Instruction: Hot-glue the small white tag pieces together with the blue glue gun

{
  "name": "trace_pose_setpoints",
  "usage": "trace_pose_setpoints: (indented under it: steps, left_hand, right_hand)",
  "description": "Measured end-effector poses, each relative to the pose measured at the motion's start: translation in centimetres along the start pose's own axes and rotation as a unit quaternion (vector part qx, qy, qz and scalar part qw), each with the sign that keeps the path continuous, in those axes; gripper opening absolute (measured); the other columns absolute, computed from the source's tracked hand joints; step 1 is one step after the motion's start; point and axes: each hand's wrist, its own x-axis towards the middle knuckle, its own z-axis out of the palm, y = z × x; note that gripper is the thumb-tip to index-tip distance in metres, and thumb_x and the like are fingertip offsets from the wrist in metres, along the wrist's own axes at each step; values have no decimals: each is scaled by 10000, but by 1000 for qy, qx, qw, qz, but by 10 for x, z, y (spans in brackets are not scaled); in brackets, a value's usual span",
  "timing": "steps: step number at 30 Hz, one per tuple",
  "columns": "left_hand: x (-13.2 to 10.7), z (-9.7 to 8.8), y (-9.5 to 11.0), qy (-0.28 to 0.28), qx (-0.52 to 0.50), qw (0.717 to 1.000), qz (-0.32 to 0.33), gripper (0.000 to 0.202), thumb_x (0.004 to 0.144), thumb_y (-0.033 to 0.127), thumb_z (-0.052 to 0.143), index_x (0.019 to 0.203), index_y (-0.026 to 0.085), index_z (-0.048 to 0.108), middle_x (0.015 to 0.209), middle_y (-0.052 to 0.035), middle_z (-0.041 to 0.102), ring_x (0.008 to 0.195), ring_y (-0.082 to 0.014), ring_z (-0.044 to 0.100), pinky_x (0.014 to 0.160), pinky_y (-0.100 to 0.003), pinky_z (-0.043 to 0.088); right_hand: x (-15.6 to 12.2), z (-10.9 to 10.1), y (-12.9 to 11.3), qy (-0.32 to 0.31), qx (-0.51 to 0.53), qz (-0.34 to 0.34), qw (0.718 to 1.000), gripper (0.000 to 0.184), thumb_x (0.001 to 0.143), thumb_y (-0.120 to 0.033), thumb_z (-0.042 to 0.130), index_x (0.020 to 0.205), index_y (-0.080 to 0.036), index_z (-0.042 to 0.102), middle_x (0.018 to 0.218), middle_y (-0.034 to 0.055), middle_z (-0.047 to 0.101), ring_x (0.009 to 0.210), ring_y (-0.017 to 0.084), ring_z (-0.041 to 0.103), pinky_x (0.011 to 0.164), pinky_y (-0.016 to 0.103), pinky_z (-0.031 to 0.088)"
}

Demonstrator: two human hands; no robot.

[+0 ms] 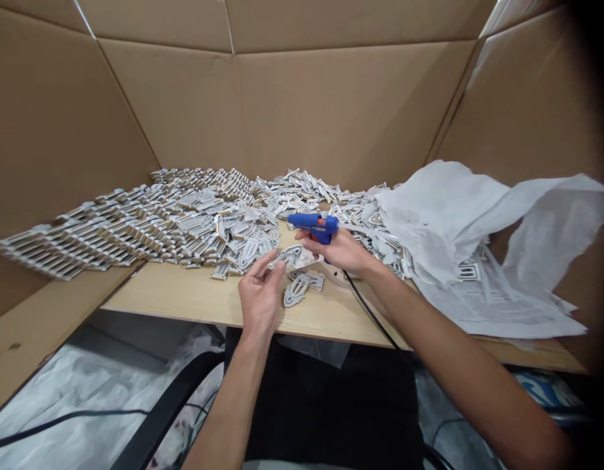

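Observation:
My right hand (343, 249) grips a blue glue gun (306, 222), its nozzle pointing left and a clear glue stick out of its back end. Between the thumb and fingers of my left hand (262, 287) is a grey-and-white cut-out piece (286, 258), held just below and left of the glue gun. A couple of similar cut-out pieces (302, 287) lie on the wooden table (184, 294) under my hands. The black cord (373, 313) drops from the gun over the table's front edge.
Overlapping rows of cut-out pieces (100, 228) cover the left, with loose heaps (296, 186) behind. Crumpled white paper sheets (458, 215) lie on the right. Cardboard walls (326, 111) enclose the back and sides. A black chair arm (169, 411) stands below at left.

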Motion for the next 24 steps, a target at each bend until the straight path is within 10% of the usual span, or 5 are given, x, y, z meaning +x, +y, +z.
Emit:
trace_pose_setpoints:
  steps: [8, 14, 24]
  left_hand:
    - [-1, 4, 1, 24, -21, 999, -42, 372, 699, 338, 884, 922, 159, 645, 730, -20, 722, 670, -174, 715, 703, -282, 563]
    - [-3, 4, -1, -37, -22, 998, -45, 307, 745, 309, 820, 907, 162, 604, 860, -68, 757, 833, -217, 752, 805, -311, 578]
    - [-4, 2, -2, -88, 58, 994, -23, 317, 822, 299, 742, 1091, 131, 717, 1052, -132, 766, 897, -238, 733, 842, -337, 565]
  right_hand:
    - [-6, 10, -7, 21, 105, -3, 994, 239, 907, -419, 689, 1033, -223, 635, 1067, 49, 683, 881, 178, 673, 819, 352, 595]
    - [-12, 14, -13, 25, -123, 4, 992, 298, 957, -495, 594, 911, -215, 682, 706, -9, 615, 667, 153, 574, 649, 276, 460]
    - [-12, 20, -6, 27, -156, -162, 974, 232, 957, -371, 608, 826, -183, 568, 757, -13, 558, 657, 119, 467, 654, 267, 363]
